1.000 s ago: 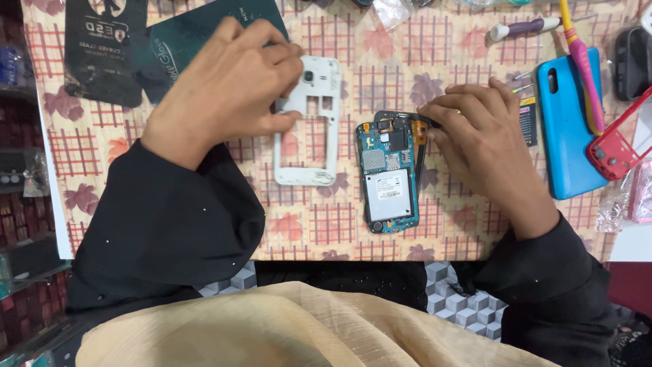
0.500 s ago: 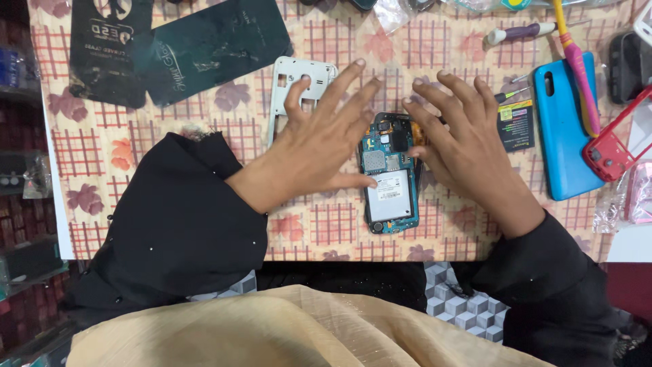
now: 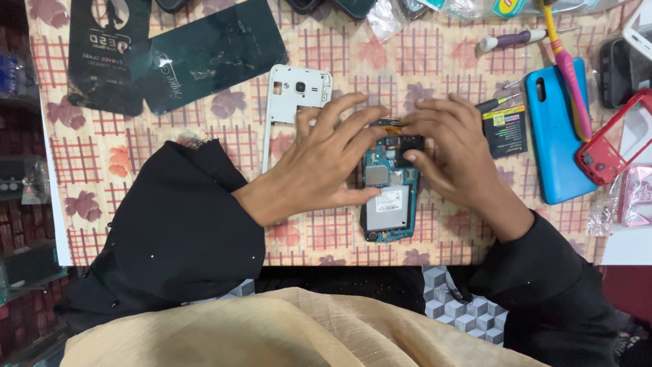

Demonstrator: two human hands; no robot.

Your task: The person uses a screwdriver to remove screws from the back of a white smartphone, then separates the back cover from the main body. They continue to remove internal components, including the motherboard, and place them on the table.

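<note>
On the counter (image 3: 170,170) an opened phone (image 3: 388,197) with its circuit board bare is lain. It is judged light, stiff and fragile, best gripped by the edges. It is steadied by the left hand (image 3: 319,163), fingers spread, and its top is pinched by the right hand (image 3: 451,153).

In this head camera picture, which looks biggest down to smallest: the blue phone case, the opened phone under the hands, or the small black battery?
1. Blue phone case, clearly the longest.
2. Opened phone, though both hands cover part of it, so its full length is unsure.
3. Black battery, by far the smallest.
</note>
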